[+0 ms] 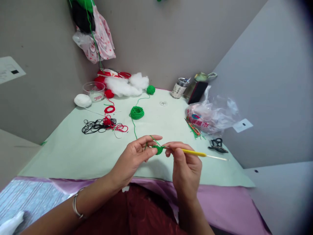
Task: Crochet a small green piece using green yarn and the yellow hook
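My left hand [132, 156] pinches a small green crochet piece [158, 149] between thumb and fingers, with green yarn running over its raised index finger. In my right hand [186, 163] is a yellow-handled crochet hook [194, 152], held like a pen. Its left tip meets the green piece; the metal end on the right points away over the table. From my left hand the strand leads back to a loose green yarn ball [137, 112], and another strand links that to a smaller green ball [151, 89] behind it.
Tangled black yarn [93, 126] and red yarn [109, 109] lie left, near a white yarn ball [82, 100] and clear tub [94, 91]. White stuffing [122, 86] sits behind. Rightward stand a pen can [178, 88], phone [198, 92], plastic bag [210, 114] and black hair clip [217, 145].
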Action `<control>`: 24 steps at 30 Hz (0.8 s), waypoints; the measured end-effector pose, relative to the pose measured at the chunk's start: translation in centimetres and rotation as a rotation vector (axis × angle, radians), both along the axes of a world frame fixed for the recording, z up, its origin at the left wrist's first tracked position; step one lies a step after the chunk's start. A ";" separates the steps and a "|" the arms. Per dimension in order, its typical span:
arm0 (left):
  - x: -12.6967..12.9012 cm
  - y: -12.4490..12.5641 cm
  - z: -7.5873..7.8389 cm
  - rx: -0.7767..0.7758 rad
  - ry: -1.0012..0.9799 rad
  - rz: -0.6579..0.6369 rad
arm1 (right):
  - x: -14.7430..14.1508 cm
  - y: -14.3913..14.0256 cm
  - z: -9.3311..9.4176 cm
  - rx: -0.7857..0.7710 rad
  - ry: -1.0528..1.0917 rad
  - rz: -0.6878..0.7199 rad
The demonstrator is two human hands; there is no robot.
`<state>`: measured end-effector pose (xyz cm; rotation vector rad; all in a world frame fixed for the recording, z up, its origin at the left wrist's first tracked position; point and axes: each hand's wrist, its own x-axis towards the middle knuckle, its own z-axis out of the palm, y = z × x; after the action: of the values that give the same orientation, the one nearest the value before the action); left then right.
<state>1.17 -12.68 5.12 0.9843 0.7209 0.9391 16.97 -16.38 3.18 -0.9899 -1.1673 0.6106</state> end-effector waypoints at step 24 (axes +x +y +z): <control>-0.1 0.4 -0.2 -0.229 -0.151 -0.055 | 0.0 -0.5 0.4 0.135 -0.206 -0.106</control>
<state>1.05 -12.28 4.91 0.7202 0.6544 0.8526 16.95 -16.93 3.56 -1.0092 -1.3104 0.3467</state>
